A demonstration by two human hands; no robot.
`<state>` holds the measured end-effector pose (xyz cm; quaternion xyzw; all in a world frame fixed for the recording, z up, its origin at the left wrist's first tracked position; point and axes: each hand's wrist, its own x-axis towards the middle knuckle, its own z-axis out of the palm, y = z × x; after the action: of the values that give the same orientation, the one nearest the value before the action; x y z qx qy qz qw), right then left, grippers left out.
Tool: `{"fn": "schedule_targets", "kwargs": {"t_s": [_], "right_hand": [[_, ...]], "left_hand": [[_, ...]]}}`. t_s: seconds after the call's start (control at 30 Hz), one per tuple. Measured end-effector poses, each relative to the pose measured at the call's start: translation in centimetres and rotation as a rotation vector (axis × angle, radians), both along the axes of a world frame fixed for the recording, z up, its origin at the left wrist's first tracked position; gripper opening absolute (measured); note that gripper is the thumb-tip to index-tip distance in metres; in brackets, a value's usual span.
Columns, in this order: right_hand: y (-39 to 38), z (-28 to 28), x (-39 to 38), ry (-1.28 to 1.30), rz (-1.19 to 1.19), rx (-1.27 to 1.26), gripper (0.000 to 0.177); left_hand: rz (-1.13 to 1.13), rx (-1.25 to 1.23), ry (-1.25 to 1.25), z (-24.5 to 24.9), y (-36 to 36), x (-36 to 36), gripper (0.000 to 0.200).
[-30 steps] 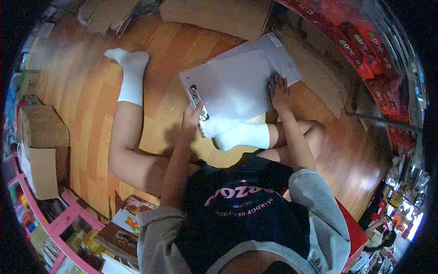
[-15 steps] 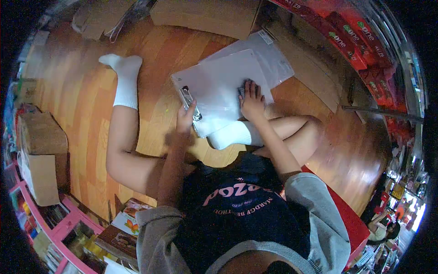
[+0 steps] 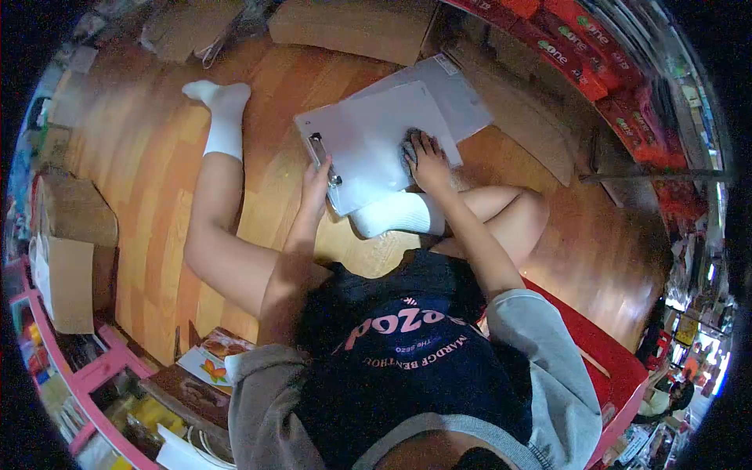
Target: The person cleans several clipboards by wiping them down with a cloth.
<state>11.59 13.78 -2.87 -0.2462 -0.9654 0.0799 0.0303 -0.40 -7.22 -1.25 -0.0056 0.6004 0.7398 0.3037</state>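
A clear-white clipboard rests tilted over my folded leg and white sock, its metal clip along the left edge. My left hand grips that edge beside the clip, thumb on top. On the board's right part, my right hand presses down a crumpled dark grey cloth, fingers bent over it. The cloth's underside is hidden. Beneath the clipboard's far right side lies a clear plastic sleeve, flat on the floor.
Cardboard boxes stand along the far side, with another box at left. Red packages are stacked at upper right. A pink shelf frame is at lower left, and a red box sits beside me. Wooden flooring surrounds my legs.
The view has shifted slightly. My right hand and the cloth have moved a little leftward over the clipboard. My left hand keeps its hold on the clip edge.
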Motion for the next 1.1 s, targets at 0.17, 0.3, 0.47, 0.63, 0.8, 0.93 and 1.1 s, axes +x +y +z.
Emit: {"fn": "schedule_targets", "kwargs": {"t_s": [0.17,0.3,0.47,0.63,0.8,0.93,1.1], "right_hand": [[1.4,1.1,-0.4,0.003,0.066,-0.129,0.049],[1.6,3.3,-0.9,0.031,0.060,-0.252,0.046],[0.4,9.3,-1.1,0.310,0.420,-0.429,0.056],[-4.9,18.7,3.9,0.215,1.040,-0.180,0.070],[-7.4,20.9,8.1,0.199,1.028,-0.107,0.052],[-7.8,23.6,9.2,0.189,0.966,-0.201,0.042],[-6.0,24.3,10.3,0.096,0.936,-0.134,0.052]], "left_hand": [[0.011,0.063,-0.060,0.8,0.2,-0.9,0.029],[-0.033,0.079,-0.051,3.8,0.5,-1.7,0.030],[0.026,0.169,-0.069,9.0,-1.6,-0.4,0.033],[-0.061,0.281,-0.499,12.3,-7.5,3.5,0.038],[0.013,-0.052,-0.563,10.0,-12.7,6.6,0.038],[-0.390,-0.141,-0.380,10.3,-14.3,5.3,0.037],[-0.744,-0.043,-0.363,8.0,-13.9,3.3,0.028]]}}
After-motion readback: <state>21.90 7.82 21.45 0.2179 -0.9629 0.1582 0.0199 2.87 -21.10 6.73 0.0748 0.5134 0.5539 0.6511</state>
